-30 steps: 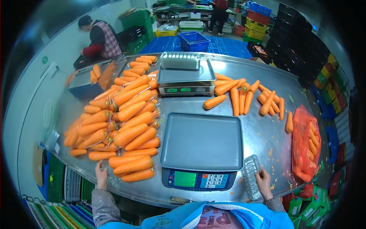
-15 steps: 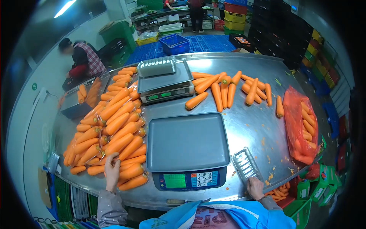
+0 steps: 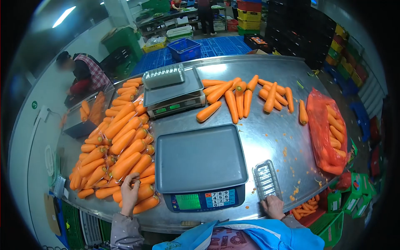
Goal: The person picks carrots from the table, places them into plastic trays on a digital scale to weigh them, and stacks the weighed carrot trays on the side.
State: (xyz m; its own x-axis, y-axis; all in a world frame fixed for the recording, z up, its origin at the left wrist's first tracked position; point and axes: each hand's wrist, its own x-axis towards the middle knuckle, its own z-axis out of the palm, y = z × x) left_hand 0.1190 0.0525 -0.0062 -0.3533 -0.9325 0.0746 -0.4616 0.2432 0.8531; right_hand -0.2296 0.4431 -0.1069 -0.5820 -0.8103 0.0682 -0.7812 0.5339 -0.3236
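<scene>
My left hand [image 3: 130, 193] is at the near end of a large pile of carrots [image 3: 127, 141], its fingers bent and pinched against a carrot pack [image 3: 146, 180]. Clear film shows around many of these carrots. Over on the right, my right hand [image 3: 273, 205] grips the near end of a clear plastic tray [image 3: 266, 178] that lies on the metal table [image 3: 287, 146]. Between the hands stands a digital scale [image 3: 202, 158] with a bare grey pan and a lit green display.
Behind the pile, a second scale [image 3: 173, 93] carries a stack of clear trays [image 3: 163, 76]. Loose carrots [image 3: 239, 98] lie at the back, beside a red mesh bag [image 3: 325, 137] of carrots. A knife [image 3: 196, 223] lies at the front edge. A person [image 3: 85, 71] works at far left.
My left hand has shifted slightly right and nearer along the pile. My right hand has moved slightly left at the tray's end, and the tray has turned straighter. The camera view has shifted a little.
</scene>
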